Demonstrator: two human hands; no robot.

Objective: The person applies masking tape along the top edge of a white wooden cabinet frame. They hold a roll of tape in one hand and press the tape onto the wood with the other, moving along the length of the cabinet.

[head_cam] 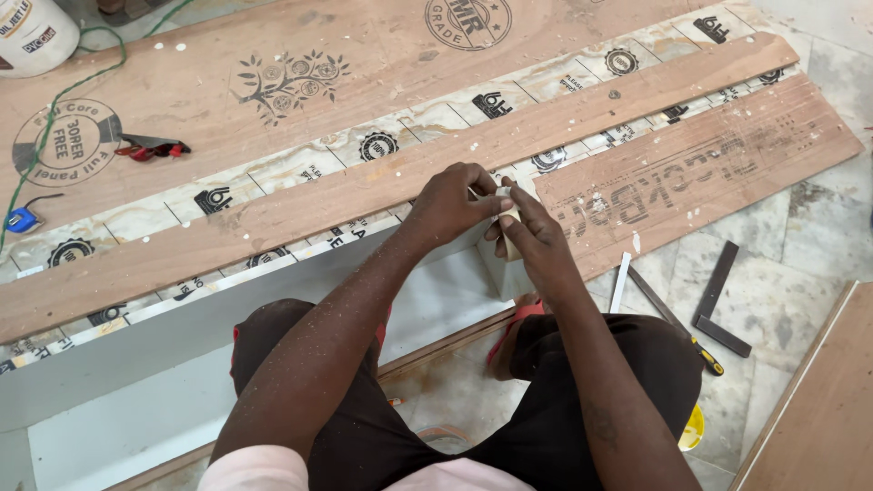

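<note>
Small pale block [507,218], looks like a wood offcut or sanding block, pinched between both hands right over the top edge of the grey laminated panel [273,309], at that panel's right end. Left hand [450,202] clenches it from above with fingertips curled over; right hand [536,238] cups it from below, thumb alongside, so both grips are closed on the block, likely to keep it square on the narrow edge. The panel stands on edge, smooth matte grey face toward the person, which puts that edge at working height between the knees. Just behind the panel lies a long reddish plywood strip [382,182], raw veneer grain, dusted with white specks; behind that a sheet with printed protective film [427,118], then a wide plywood board [273,64] with stamped marks. Right of the panel: stamped plywood plank [727,155], then on the marble floor [800,245] a steel try square [718,305] and a flat rule [620,282]. Far left of the panel: red-handled pliers [150,147], blue tape measure [22,219], green cord [55,100], white tub [36,32].
</note>
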